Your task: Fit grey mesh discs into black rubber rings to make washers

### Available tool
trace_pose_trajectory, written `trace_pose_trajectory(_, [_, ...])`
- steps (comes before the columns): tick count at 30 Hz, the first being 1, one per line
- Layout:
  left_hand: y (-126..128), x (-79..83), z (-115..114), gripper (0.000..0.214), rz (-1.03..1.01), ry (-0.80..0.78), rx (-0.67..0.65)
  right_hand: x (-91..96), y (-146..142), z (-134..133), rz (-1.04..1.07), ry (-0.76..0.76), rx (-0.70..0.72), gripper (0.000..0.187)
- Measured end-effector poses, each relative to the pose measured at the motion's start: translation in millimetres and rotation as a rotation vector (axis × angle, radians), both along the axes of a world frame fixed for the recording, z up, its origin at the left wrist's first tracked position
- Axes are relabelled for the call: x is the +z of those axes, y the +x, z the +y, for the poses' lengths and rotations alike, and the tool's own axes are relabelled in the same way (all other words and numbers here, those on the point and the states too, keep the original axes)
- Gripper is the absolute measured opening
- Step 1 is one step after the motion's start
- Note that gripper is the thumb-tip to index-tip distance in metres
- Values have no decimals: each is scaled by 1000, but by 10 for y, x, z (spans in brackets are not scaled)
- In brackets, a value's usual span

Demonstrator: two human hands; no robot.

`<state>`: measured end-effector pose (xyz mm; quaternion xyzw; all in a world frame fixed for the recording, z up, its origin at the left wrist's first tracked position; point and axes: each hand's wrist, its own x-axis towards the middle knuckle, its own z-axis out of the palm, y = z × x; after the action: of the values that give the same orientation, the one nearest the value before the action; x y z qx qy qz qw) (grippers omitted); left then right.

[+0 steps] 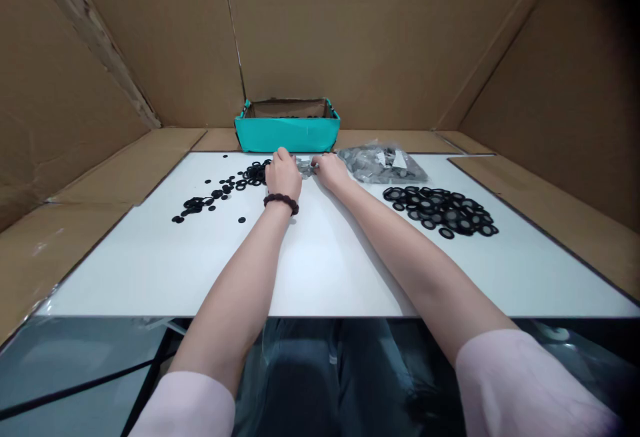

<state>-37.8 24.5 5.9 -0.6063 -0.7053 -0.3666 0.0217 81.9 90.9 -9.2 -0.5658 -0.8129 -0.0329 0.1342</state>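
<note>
My left hand (283, 176), with a dark braided band (281, 203) at the wrist, is bent over the far middle of the white table. Its fingers are curled and whatever they hold is hidden. Just left of it, touching or nearly so, is a heap of black rings (255, 172). My right hand (330, 168) rests a little to the right, fingers curled inward, thumb and fingertips at small translucent grey pieces (304, 168) lying between the hands. I cannot make out what is in its fingertips. Past its knuckles lies a clear plastic bag (383, 162) of grey pieces.
A teal-fronted box (287, 134) stands at the back, dark pieces inside. Small black discs (195, 204) are scattered on the left. Many black rings with greyish centres (440, 210) are heaped on the right. Cardboard walls (390, 37) enclose the white table (330, 277).
</note>
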Motion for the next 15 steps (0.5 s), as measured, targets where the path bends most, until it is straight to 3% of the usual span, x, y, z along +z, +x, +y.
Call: trace_pose_trajectory(15, [7, 3, -4, 20, -53, 1, -17, 16, -22, -19, -63, 23, 26, 30])
